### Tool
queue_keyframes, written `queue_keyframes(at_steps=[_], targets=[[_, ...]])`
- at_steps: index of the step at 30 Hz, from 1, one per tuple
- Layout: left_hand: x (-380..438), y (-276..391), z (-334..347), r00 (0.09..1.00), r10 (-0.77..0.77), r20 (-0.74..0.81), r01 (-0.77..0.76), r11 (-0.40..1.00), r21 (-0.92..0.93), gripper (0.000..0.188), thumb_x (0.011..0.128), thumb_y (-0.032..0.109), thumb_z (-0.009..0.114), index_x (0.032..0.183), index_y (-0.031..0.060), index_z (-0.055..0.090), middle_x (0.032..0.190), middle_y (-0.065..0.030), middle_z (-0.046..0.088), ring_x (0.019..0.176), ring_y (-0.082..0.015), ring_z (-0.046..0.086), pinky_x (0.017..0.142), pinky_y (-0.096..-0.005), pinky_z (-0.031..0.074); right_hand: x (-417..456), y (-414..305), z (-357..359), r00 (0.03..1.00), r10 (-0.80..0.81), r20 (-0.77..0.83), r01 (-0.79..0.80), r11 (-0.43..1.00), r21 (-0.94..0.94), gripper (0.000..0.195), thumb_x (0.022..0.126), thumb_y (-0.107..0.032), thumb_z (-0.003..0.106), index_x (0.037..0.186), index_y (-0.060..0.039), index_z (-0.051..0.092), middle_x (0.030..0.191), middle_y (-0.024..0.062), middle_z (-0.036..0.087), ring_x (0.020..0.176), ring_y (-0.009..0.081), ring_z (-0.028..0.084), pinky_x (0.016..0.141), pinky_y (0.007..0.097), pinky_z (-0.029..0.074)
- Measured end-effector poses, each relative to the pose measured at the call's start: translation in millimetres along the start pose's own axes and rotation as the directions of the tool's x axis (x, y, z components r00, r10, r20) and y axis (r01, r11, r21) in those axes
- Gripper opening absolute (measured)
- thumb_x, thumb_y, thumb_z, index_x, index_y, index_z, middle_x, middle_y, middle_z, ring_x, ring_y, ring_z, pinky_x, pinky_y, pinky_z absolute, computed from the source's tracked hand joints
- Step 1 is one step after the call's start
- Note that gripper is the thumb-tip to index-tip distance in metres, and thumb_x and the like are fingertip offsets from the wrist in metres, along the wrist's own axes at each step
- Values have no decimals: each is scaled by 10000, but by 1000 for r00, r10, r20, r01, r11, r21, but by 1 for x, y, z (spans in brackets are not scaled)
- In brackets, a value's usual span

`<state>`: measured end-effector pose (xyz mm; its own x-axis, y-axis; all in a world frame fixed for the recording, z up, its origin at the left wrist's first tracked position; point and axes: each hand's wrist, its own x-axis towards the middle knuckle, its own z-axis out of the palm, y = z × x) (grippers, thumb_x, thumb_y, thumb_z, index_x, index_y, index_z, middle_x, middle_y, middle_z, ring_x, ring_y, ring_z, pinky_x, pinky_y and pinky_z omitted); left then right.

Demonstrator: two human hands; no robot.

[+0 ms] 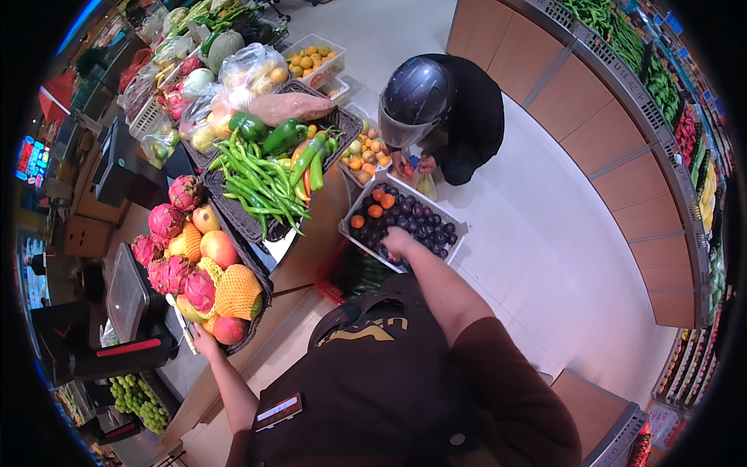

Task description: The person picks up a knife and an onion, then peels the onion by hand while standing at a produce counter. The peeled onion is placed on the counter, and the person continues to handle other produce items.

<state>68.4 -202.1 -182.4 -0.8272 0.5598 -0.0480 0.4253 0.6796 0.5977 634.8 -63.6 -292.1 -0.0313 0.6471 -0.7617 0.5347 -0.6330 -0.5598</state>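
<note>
My right hand [398, 242] reaches into a white crate [460, 238] of dark plums [429, 219], with several orange fruits [374, 211] among them. Whether the fingers hold a plum is hidden. My left hand [205, 341] is at the counter, by the lower corner of a dark woven basket [266, 290] of dragon fruit [166, 220], mangoes in yellow foam nets [239, 286] and peach-like fruit. A slim white object [182, 324] lies against its fingers; whether they grip it cannot be told.
A person in a dark helmet [417, 96] crouches behind the crate, hands at a plastic bag. Green chillies [257, 178] and a sweet potato [292, 108] lie in baskets on the counter. A red basket [328, 283] stands below. Vegetable shelving [607, 134] curves along the right.
</note>
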Motion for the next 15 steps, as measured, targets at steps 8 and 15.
queue_keyframes(at_steps=[8,15], targets=[[-1,-11,1,1000,5,1,-5,998,-65,590,892,477,420,1158,-34,548,1083,-225,596,975,-353,566,852,-393,419,-43,90,39,963,261,63,-267,952,151,632,812,-57,452,1397,-131,225,628,136,593,419,231,555,396,351,465],[-4,-12,-6,1000,19,-14,-19,1000,-13,579,895,473,412,1140,-31,560,1061,-226,602,967,-352,565,845,-397,417,-21,-10,-36,983,84,-163,-16,926,377,739,828,-77,467,1441,-201,73,606,105,569,414,179,518,389,315,432]])
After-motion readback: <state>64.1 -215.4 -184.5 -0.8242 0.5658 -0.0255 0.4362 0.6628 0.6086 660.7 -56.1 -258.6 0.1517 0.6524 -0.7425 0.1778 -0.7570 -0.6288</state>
